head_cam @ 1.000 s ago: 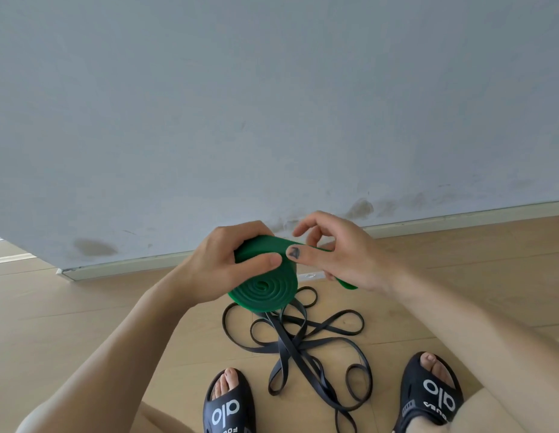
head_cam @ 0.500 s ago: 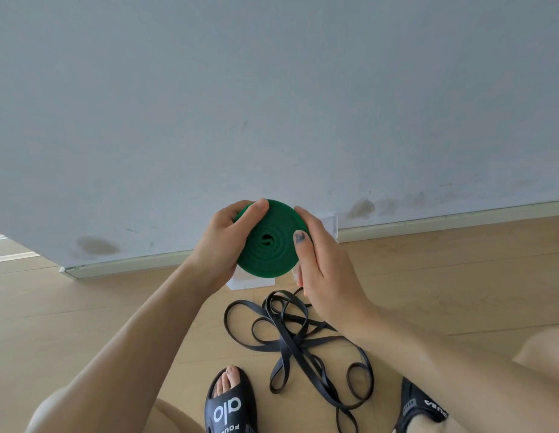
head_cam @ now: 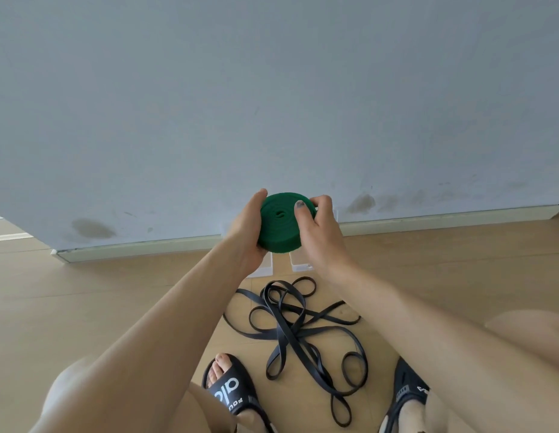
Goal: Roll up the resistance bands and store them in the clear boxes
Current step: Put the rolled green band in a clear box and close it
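Note:
A green resistance band (head_cam: 279, 228) is wound into a tight flat coil and held in the air in front of the wall. My left hand (head_cam: 247, 232) cups its left side with fingers behind it. My right hand (head_cam: 319, 232) grips its right side, thumb pressed on the coil's face. Just below and behind the coil stand clear boxes (head_cam: 298, 264) on the floor by the skirting, mostly hidden by my hands. A tangle of black resistance bands (head_cam: 295, 332) lies loose on the wooden floor between my feet.
A grey wall (head_cam: 272, 104) with a pale skirting board (head_cam: 444, 218) rises right behind the boxes. My feet in black slides (head_cam: 229, 390) stand at the bottom, either side of the black bands. Wooden floor (head_cam: 100, 292) stretches left and right.
The last loose end of the green band has been wrapped in. Both hands have carried the finished coil forward and away from me, over the clear boxes.

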The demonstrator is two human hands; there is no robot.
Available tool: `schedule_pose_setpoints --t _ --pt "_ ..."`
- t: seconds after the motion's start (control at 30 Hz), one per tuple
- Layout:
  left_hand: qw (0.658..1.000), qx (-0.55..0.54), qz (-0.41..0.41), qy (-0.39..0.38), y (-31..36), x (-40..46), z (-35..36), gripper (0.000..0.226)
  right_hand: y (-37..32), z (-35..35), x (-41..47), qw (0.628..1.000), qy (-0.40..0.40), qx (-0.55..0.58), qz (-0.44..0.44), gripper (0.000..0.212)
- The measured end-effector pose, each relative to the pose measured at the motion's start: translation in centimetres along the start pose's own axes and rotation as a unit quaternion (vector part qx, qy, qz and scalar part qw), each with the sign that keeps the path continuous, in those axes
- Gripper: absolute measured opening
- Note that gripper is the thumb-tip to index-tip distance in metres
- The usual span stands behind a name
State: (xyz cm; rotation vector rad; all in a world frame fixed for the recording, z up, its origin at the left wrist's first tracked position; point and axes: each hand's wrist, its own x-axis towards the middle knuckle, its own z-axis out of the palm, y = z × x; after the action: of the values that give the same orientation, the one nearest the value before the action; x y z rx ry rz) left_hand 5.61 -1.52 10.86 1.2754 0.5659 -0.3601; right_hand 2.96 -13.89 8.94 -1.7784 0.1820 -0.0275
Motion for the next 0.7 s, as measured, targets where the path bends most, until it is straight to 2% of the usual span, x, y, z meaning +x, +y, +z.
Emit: schedule_pose_setpoints --t 0.1,0.2,0.33,0.47,0.57,0.63,0.7 --pt "0.998 0.044 0.016 -0.045 -0.4 1.0 0.2 0.053 0.2 -1.5 2.7 0.999 -0.011 -0.012 0.046 0.022" --pt "0.969 0.221 0.059 -0.094 -1.0 2.1 0.9 0.054 0.7 -3.4 5.8 0.996 0.007 -0.059 0.072 0.021" --pt "0.887 0.427 0.095 -0.149 -2.6 5.8 0.9 0.066 5.0 -4.9 9.8 0.989 0.026 -0.111 0.098 0.024" --pt "0.757 0.620 0.107 -0.176 -4.3 11.2 0.2 0.072 12.2 -4.9 13.6 0.977 0.044 -0.097 0.185 0.028" --pt "0.686 0.698 0.109 -0.174 -5.7 16.6 0.0 0.067 17.2 -4.1 16.7 0.967 0.040 -0.077 0.241 0.025" --pt "0.668 0.716 0.106 -0.171 -7.1 20.7 0.5 0.062 20.6 -3.3 18.7 0.961 0.035 -0.075 0.265 0.025" --pt "0.679 0.711 0.101 -0.153 -9.0 24.6 1.0 0.061 23.8 -2.1 20.3 0.957 0.022 -0.075 0.280 0.024"
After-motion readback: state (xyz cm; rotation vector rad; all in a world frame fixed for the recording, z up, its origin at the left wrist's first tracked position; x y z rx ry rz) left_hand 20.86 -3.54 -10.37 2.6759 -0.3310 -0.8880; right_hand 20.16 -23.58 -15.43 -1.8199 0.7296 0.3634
